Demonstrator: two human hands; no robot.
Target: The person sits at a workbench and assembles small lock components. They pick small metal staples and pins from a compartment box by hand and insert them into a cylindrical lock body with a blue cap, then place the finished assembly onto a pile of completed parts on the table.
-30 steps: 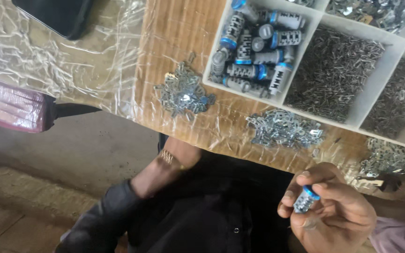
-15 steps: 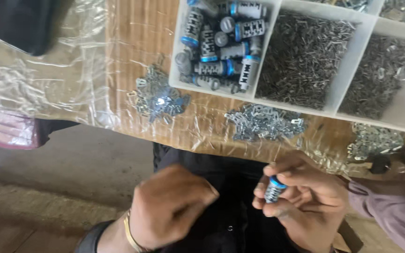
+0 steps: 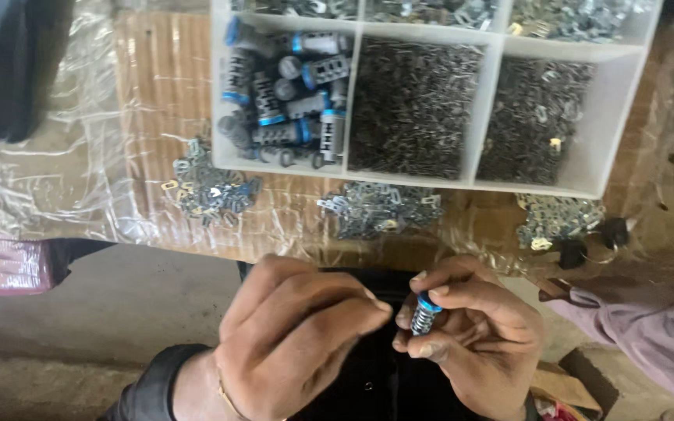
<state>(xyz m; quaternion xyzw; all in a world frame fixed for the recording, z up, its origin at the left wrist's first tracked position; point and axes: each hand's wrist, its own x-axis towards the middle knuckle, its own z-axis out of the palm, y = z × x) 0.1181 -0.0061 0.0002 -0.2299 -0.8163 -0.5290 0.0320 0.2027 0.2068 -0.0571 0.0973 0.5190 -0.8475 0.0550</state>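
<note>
My left hand, down by my lap a second ago, has come up until its fingertips nearly touch my right hand. My right hand has moved leftward with the small blue-capped cylinder, and my view has dropped nearer the white divided tray

A wooden worktop is covered with crinkled clear plastic sheet. On it sits a white divided tray with compartments of small metal parts and blue-banded cylinders. In front of the tray, three loose heaps of little metal clips lie near the worktop's edge.
</note>
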